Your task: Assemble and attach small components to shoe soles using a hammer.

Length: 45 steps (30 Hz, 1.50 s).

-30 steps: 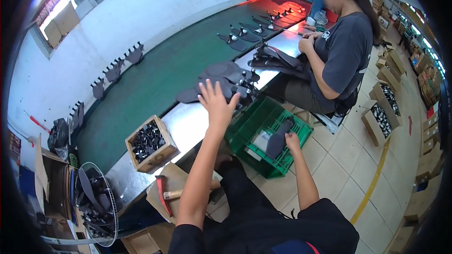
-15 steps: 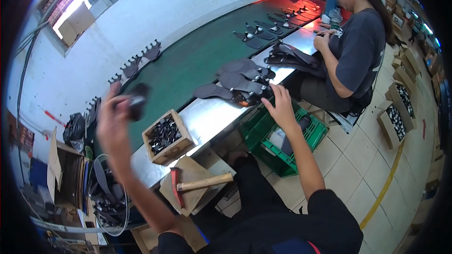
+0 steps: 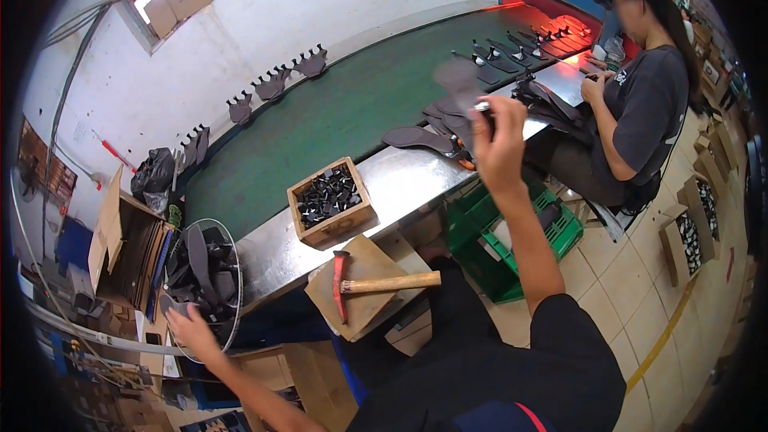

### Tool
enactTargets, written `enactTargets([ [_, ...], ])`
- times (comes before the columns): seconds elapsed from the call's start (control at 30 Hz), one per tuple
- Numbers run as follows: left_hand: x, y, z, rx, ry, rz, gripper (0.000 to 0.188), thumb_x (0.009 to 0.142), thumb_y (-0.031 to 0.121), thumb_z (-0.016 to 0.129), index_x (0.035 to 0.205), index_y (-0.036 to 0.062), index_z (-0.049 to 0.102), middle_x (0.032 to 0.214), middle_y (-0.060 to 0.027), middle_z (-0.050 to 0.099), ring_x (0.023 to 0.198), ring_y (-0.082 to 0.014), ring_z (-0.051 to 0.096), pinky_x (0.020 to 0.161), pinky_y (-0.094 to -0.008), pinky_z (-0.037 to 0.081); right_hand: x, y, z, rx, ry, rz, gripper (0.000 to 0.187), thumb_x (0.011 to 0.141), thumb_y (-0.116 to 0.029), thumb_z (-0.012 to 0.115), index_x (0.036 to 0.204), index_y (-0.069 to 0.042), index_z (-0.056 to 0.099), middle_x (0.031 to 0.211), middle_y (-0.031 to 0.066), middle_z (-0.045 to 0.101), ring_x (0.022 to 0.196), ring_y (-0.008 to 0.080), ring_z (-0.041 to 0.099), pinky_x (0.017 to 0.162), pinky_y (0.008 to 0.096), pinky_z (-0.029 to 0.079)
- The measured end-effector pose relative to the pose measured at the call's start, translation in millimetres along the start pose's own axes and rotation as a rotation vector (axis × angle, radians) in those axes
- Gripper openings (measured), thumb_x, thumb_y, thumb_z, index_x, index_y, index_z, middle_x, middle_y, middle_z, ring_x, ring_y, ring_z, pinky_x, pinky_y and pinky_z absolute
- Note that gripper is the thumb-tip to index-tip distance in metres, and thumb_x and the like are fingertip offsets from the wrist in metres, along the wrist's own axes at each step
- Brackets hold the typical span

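Note:
Lifted over the metal bench edge, my right hand (image 3: 502, 140) is closed on a dark insole (image 3: 458, 84), blurred by motion, with a small shiny part at the fingers. Beneath it a pile of dark insoles (image 3: 418, 138) lies on the metal bench. Down at the left, my left hand (image 3: 194, 332) has its fingers stretched out at the rim of a round basket (image 3: 238, 288). Dark sole pieces (image 3: 200, 260) fill that basket, and the fingertips are beside one of them. Whether they touch it is hard to see.
A wooden box (image 3: 332, 200) of small black pieces stands on the bench. Before me a red-headed hammer (image 3: 384, 282) lies on a board. A green crate (image 3: 560, 232) sits on the floor at right. A co-worker (image 3: 648, 112) sits beyond, by the green conveyor belt (image 3: 336, 116).
My left hand has dropped from above the belt to the basket; the blurred dark piece it held no longer shows in it. My right hand has risen from the pile with an insole.

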State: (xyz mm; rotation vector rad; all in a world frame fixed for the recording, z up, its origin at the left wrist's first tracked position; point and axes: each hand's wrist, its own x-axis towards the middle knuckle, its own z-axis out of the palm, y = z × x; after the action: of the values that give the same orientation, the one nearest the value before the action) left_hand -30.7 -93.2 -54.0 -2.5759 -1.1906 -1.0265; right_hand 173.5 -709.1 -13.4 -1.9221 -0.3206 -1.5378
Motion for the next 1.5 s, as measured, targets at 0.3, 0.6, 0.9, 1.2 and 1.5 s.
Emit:
enactTargets([
  [0.3,-146.4,227.0,-102.5,-1.246,0.402,0.706,0.036,0.098,0.022,0.057,0.122,0.0079,0.035,0.115,-0.0164,0.06,0.123,-0.0445,0.055,0.111,-0.0645,0.031,-35.0,-215.5,-43.1,1.439,-1.084,0.49,0.041,0.09,-0.025,0.074,0.121,-0.001,0.062,0.116,0.0112,0.062,0.101,0.0197,0.061,0.089,0.0326,0.048],
  [0.6,-169.2,187.0,-129.4,-1.747,-0.525,-0.104,0.11,0.075,0.036,0.087,0.151,-0.0017,0.017,0.145,-0.0188,0.039,0.135,-0.0291,0.043,0.113,-0.0451,0.036,-164.2,-117.4,-28.7,0.121,-1.274,0.115,0.047,0.084,-0.045,0.074,0.099,-0.002,0.065,0.075,0.0134,0.063,0.066,0.0286,0.064,0.06,0.0396,0.05],
  [0.9,-206.8,236.9,-28.9,-0.491,-0.457,0.296,0.082,0.087,0.039,0.073,0.147,-0.0033,0.036,0.155,-0.0302,0.016,0.138,-0.0481,0.024,0.108,-0.0595,0.027,-188.9,-54.3,-131.3,0.392,-0.928,1.132,0.033,0.091,-0.021,0.071,0.073,-0.004,0.05,0.052,-0.0004,0.047,0.042,0.0086,0.046,0.04,0.0276,0.034],
  [1.2,-73.1,285.0,81.4,-0.157,-0.267,0.813,0.009,0.078,0.015,0.074,0.082,0.0062,0.072,0.094,-0.0085,0.061,0.095,-0.0279,0.057,0.082,-0.041,0.045,-183.6,-41.2,-126.5,1.015,-0.361,1.459,0.03,0.103,-0.029,0.056,0.094,0.0,0.057,0.052,-0.0036,0.033,0.036,0.0066,0.031,0.033,0.0241,0.03],
  [1.5,-83.8,280.3,-14.7,-1.55,-1.092,-0.14,0.016,0.091,0.014,0.069,0.097,-0.0002,0.071,0.098,-0.0149,0.073,0.067,-0.014,0.066,0.052,-0.0244,0.046,-130.1,-77.1,-59.9,0.924,-0.743,1.171,0.028,0.1,-0.016,0.059,0.12,0.003,0.062,0.087,0.0092,0.065,0.042,0.0032,0.042,0.038,0.0185,0.033],
])
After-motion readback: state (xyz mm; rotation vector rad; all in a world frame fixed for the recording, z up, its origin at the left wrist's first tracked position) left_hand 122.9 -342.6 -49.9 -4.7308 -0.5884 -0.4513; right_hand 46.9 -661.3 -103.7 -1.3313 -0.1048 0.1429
